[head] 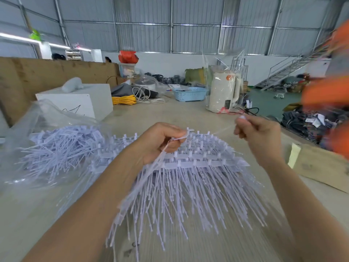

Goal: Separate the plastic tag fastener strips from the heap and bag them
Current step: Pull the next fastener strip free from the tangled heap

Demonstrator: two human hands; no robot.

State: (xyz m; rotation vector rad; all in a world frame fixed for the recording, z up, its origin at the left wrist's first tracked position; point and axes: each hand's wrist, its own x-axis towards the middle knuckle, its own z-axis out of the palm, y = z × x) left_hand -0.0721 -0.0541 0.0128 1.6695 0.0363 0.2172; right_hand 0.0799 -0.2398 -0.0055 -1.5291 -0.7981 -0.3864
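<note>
Left hand (162, 142) pinching a strip (151, 178) off the heap (198, 167); right hand (255, 133) pinching a thin strand. Risk: tangled tails dragging neighbours along, missing bag (47, 129).

My left hand (160, 142) covers part of the fastener heap (188, 167), so the strips under my palm can't be seen. The strand pinched in my right hand (258, 133) is too thin to trace. Orange shape (332, 91) at right is motion-blurred and cut by the frame edge. Clear bag (47, 129) runs off left.
</note>
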